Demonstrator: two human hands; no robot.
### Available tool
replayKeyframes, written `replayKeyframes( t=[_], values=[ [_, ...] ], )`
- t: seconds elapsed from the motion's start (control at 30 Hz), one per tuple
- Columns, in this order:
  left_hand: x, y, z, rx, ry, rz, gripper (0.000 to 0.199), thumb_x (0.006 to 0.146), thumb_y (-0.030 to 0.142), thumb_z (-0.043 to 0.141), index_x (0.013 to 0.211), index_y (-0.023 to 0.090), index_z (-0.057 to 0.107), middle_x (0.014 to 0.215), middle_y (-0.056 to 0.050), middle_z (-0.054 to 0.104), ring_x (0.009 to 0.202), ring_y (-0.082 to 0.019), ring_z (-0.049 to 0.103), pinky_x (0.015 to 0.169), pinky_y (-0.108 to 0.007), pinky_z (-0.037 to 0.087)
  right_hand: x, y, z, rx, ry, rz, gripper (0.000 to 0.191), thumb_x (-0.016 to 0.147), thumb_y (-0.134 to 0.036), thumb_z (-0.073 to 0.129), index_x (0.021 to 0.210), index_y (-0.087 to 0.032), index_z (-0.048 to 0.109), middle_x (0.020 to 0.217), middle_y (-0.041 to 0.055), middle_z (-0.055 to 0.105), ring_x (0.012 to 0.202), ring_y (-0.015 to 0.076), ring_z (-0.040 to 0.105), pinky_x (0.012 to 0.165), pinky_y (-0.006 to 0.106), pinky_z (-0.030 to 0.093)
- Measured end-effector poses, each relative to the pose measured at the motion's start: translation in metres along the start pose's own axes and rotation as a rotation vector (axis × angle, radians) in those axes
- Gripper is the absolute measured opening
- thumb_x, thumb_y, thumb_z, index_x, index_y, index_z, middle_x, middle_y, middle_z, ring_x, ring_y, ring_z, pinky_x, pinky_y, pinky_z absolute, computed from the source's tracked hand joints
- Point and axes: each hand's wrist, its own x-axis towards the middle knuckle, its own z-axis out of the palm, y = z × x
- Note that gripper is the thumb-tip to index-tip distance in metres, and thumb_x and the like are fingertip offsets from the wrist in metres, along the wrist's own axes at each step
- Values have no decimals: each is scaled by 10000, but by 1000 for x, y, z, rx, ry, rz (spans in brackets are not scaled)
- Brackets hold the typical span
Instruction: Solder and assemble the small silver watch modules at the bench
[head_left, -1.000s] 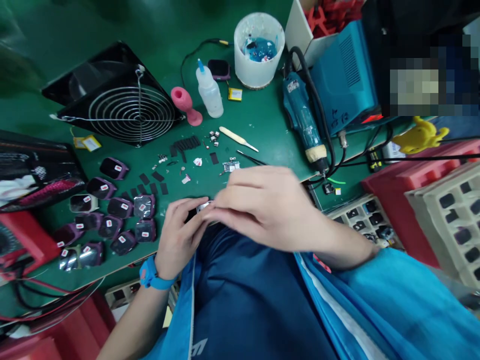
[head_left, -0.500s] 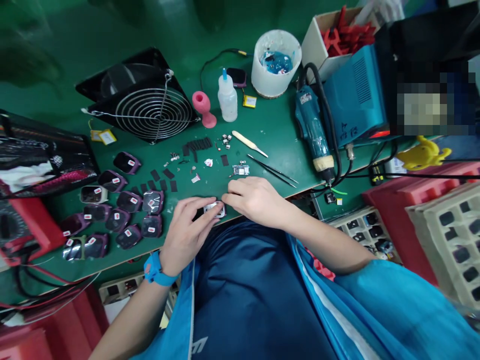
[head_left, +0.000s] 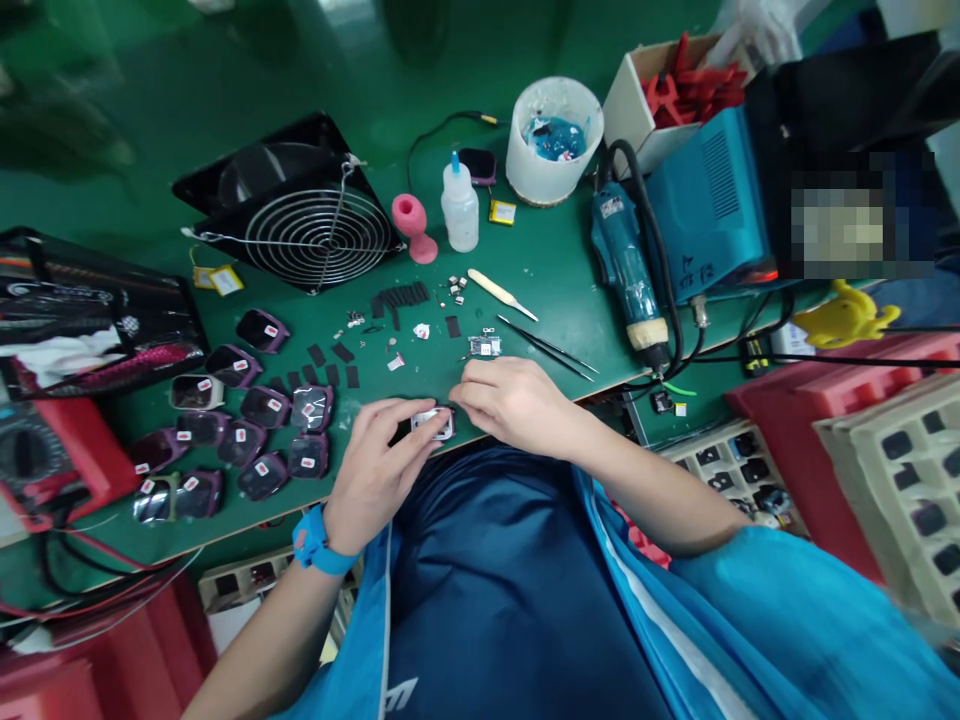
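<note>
At the table's near edge my left hand [head_left: 381, 450] holds a small purple watch case [head_left: 435, 424], its pale inside facing up, between thumb and fingers. My right hand [head_left: 514, 405] is closed in a pinch at the case's right edge; whatever its fingertips hold is hidden. Just beyond the right hand lies a small circuit board [head_left: 484, 345]. Black tweezers [head_left: 546, 348] and a cream-handled tool [head_left: 501, 293] rest to its right. Black foam strips [head_left: 401, 298] and tiny metal parts [head_left: 454, 288] are scattered ahead of the hands.
Several purple watch cases [head_left: 264, 407] with stickers lie at the left. Behind stand a black fan [head_left: 319, 235], a pink holder [head_left: 414, 228], a squeeze bottle [head_left: 460, 205] and a white tub [head_left: 551, 180]. A teal electric screwdriver [head_left: 626, 260] hangs at the right beside a blue box [head_left: 712, 200].
My head view has shifted slightly, so the table's things appear a little lower and further right. Both hands stay at the watch case with nearly the same grip.
</note>
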Motion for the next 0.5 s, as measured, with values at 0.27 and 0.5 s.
replayKeyframes(
  t=[0.27,0.5],
  values=[
    [0,1,-1,33,5,20,363,957,111,644,1304,217,624,1212,-114,664,1111,-249,585,946,-407,538,19,-11,-9,15,-204,105,248,1049,-198,497,954,-160,724,902,52,683,744,170,597,643,312,323],
    [0,2,-2,20,18,6,350,952,103,646,1287,200,640,1198,-114,670,1115,-249,578,956,-400,532,29,-12,-14,13,-305,125,201,1055,-169,497,992,-166,688,972,46,699,770,168,611,602,322,257]
  ],
)
